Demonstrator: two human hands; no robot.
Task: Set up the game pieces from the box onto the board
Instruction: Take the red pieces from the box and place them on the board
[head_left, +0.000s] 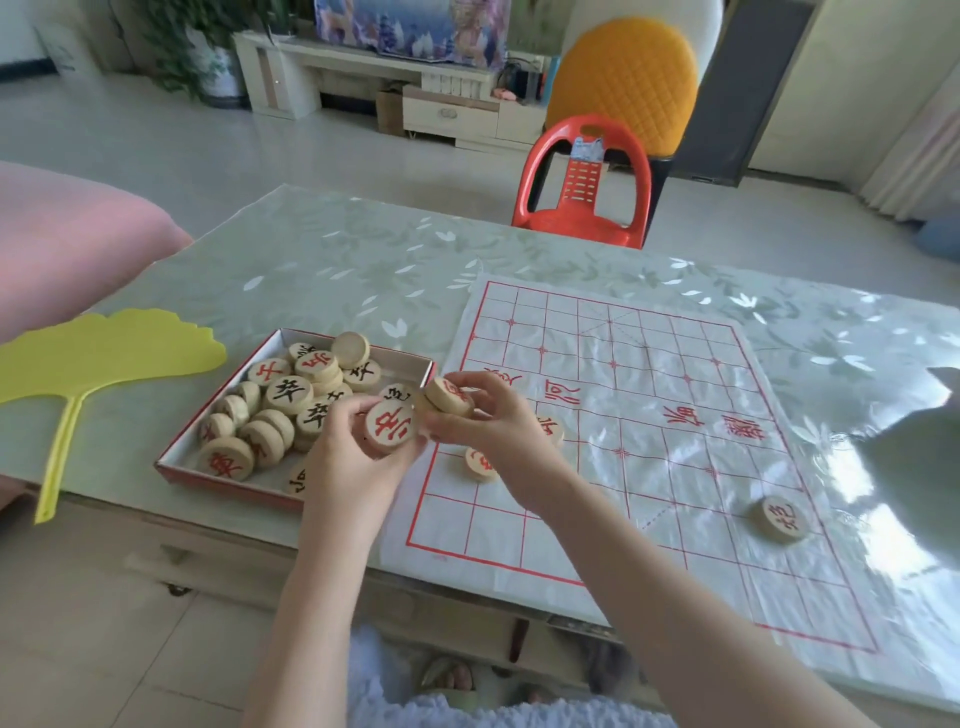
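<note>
A shallow red-edged box (187, 457) on the table's left holds several round wooden pieces (288, 395) with red or black characters. The paper board (649, 415) with a red grid lies to its right. My left hand (348, 457) grips a red-marked piece (389, 427) over the box's right edge. My right hand (493, 421) holds two stacked pieces (449, 397) beside it, at the board's left edge. Two pieces (478, 464) lie on the board partly under my right hand. A black-marked piece (780, 519) lies near the board's right side.
A yellow leaf-shaped fan (93, 358) lies left of the box. A red plastic chair (587, 187) stands at the table's far edge, an orange chair behind it. A pink seat (62, 239) is at left. A pale object (924, 447) sits at the right edge.
</note>
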